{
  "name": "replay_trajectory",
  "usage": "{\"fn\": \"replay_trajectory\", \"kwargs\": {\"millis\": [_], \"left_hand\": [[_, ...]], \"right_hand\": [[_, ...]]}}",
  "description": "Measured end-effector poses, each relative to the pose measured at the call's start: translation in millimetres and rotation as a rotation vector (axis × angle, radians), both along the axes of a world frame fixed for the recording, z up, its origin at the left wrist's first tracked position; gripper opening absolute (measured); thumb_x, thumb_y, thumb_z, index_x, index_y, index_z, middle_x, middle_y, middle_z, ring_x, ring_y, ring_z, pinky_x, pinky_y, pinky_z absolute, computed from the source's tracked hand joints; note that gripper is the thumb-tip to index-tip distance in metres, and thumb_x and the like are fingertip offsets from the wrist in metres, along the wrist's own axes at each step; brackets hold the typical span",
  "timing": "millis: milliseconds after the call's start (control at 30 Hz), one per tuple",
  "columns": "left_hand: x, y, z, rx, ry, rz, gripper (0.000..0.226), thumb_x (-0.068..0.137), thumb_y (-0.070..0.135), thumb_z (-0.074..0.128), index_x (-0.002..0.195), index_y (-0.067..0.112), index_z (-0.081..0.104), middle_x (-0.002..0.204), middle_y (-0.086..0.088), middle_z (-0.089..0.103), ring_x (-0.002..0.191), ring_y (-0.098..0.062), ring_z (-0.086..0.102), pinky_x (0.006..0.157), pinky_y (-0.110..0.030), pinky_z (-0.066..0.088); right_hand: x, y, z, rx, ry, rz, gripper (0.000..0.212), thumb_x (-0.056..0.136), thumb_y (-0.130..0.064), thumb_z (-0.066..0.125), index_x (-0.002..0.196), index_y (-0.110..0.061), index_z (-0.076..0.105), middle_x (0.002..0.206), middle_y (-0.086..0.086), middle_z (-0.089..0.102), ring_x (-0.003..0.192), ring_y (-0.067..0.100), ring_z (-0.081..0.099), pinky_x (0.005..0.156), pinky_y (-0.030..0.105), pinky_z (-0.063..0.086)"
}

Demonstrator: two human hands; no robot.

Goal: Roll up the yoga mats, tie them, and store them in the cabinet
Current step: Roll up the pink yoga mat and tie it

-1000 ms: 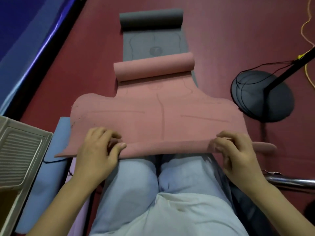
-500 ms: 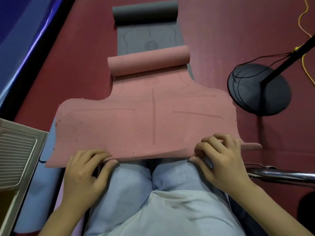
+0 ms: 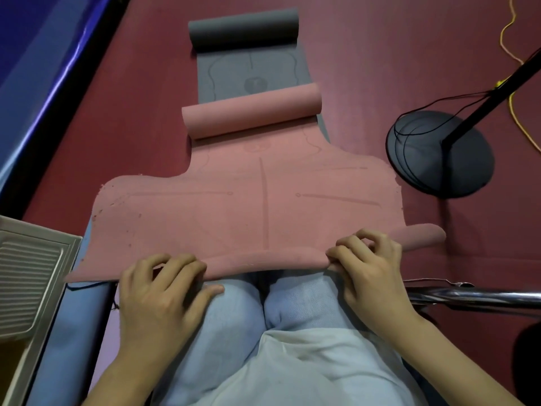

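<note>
A pink yoga mat (image 3: 248,206) lies spread across the red floor and over my knees, its far end curled into a roll (image 3: 251,112). Its near edge is folded over into a small curl. My left hand (image 3: 164,291) has its fingers curled over that edge on the left, the thumb lying on my knee. My right hand (image 3: 369,268) pinches the curled edge on the right with bent fingers. Beyond the pink mat lies a grey yoga mat (image 3: 248,68), flat, its far end rolled (image 3: 243,30).
A rolled blue mat (image 3: 79,323) lies at my left beside a ribbed metal panel (image 3: 29,273). A black round stand base (image 3: 439,153) with pole and cables stands at the right. A chrome tube (image 3: 474,297) runs by my right wrist. A blue pad (image 3: 44,54) borders the floor's left side.
The pink mat's near edge has come toward my knees and curled over. Both hands have slid nearer along that edge, the left opening its pinch so its thumb rests on my knee.
</note>
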State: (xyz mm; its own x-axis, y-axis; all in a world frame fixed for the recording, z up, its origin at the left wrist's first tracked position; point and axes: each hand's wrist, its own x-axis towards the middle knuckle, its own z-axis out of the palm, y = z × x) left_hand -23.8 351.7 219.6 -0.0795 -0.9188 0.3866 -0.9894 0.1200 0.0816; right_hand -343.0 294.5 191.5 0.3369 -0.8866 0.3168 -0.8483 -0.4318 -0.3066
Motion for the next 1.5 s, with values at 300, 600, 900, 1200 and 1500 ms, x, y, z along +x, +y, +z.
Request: {"fn": "replay_trajectory", "kwargs": {"millis": [300, 600, 900, 1200, 1500], "left_hand": [[-14.8, -13.0, -6.6, 0.057, -0.070, 0.160, 0.018, 0.086, 0.017, 0.063, 0.099, 0.012, 0.073, 0.104, -0.003, 0.070, 0.110, -0.038, 0.050, 0.093, -0.054, 0.029], [-1.6, -27.6, 20.3, 0.114, 0.002, 0.098, 0.028, 0.094, 0.027, 0.045, 0.074, 0.016, 0.062, 0.068, 0.000, 0.059, 0.070, -0.031, 0.051, 0.071, -0.043, 0.028], [-1.9, -20.2, 9.7, 0.311, 0.298, 0.278, 0.022, 0.086, 0.041, 0.060, 0.091, 0.020, 0.059, 0.070, 0.007, 0.058, 0.072, -0.034, 0.062, 0.071, -0.044, 0.040], [-6.4, -26.5, 9.7, 0.257, 0.194, 0.328, 0.032, 0.083, 0.043, 0.065, 0.068, 0.016, 0.056, 0.076, 0.005, 0.051, 0.087, -0.033, 0.049, 0.076, -0.043, 0.029], [-0.9, -13.2, 1.4, 0.084, -0.038, 0.133, 0.030, 0.097, 0.040, 0.057, 0.080, 0.017, 0.068, 0.084, 0.004, 0.068, 0.084, -0.029, 0.052, 0.082, -0.048, 0.030]], "right_hand": [[5.6, -13.3, -8.9, 0.178, -0.163, -0.073, 0.026, 0.096, -0.026, 0.045, 0.094, -0.021, 0.071, 0.091, -0.011, 0.061, 0.091, 0.020, 0.043, 0.078, 0.032, 0.019], [-5.8, -15.6, 4.1, 0.421, -0.343, 0.031, 0.025, 0.102, -0.029, 0.039, 0.089, -0.029, 0.061, 0.087, -0.026, 0.056, 0.082, 0.013, 0.040, 0.077, 0.040, 0.032], [-2.5, -15.5, -7.3, 0.356, -0.262, 0.032, 0.014, 0.097, -0.039, 0.047, 0.094, -0.027, 0.054, 0.083, -0.022, 0.052, 0.081, 0.020, 0.047, 0.072, 0.042, 0.038], [-3.5, -2.8, 5.9, 0.160, -0.030, 0.027, 0.034, 0.085, -0.054, 0.075, 0.094, -0.021, 0.071, 0.098, -0.007, 0.063, 0.090, 0.025, 0.048, 0.074, 0.043, 0.038], [11.0, -2.6, 3.9, 0.065, 0.138, -0.034, 0.025, 0.091, -0.040, 0.062, 0.095, -0.016, 0.071, 0.102, -0.004, 0.067, 0.100, 0.029, 0.049, 0.075, 0.038, 0.027]]}}
